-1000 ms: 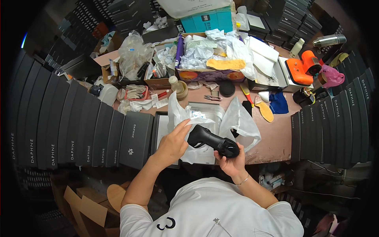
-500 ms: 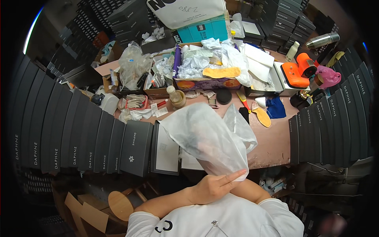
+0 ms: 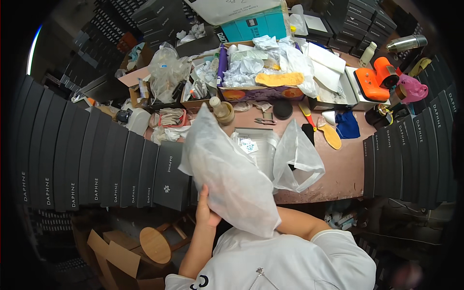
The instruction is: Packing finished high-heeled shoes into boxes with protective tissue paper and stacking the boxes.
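One big translucent white soft bag (image 3: 224, 179) is held up over the near edge of the pinkish-brown counter (image 3: 338, 171), looking bulky, though it's too cloudy to tell what's inside. My take: keep a palm low as support and steady it from the other side, so the thin stuff doesn't fold over or snag. Go easy on finger pressure too, it probably creases fast.

The left hand (image 3: 207, 213) is touching the bag's lower left edge, thumb or a finger pointing up along it; the rest is tucked behind, so can't tell if it's pinching or just propping. So the bag sits mostly beyond and to the right of that hand. The right forearm (image 3: 304, 223) runs in behind the bag's lower right, and the right hand is hidden there, so no clue what it's gripping, if anything.

Just right of the bag is a shallow grey box (image 3: 258, 130) with a small white packet with blue print (image 3: 249, 146) seemingly in it; further right, a smaller white translucent bag (image 3: 298, 157). Left of the bag stands a dark grey lidded shoebox (image 3: 171, 176), and beyond the bag there's a squat bottle with a white cap (image 3: 223, 112).
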The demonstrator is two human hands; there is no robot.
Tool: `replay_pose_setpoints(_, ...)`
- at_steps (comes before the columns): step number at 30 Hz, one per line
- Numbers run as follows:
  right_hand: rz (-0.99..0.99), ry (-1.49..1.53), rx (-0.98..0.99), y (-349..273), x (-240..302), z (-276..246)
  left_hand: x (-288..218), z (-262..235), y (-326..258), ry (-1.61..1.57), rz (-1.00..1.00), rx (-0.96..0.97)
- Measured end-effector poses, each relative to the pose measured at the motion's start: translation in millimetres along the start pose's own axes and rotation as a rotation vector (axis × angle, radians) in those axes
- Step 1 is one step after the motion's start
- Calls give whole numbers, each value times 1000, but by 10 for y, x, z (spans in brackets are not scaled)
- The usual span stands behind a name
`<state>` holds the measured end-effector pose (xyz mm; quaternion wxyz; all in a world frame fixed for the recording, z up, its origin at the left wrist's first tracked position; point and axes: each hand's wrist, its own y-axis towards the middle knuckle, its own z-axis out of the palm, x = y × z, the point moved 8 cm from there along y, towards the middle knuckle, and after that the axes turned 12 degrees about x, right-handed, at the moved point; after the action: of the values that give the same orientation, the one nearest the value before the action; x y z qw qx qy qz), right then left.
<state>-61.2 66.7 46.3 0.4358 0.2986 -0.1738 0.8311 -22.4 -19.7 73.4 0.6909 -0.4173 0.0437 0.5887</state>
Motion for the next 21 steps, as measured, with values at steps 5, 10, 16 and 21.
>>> replay_pose_setpoints(5,463,269,77,-437,-389,-237,-885,-344,110,214,489,-103)
replay_pose_setpoints(10,159,665,60,-548,326,-120,-345,200,148,360,552,-15)
replay_pose_setpoints(16,-190,-26,-679,-1217,1117,-779,812,757,256,1128,-297,959)
replay_pose_setpoints(21,-230,-349,-677,-1504,1461,-812,739,676,1757,2793,339,818)
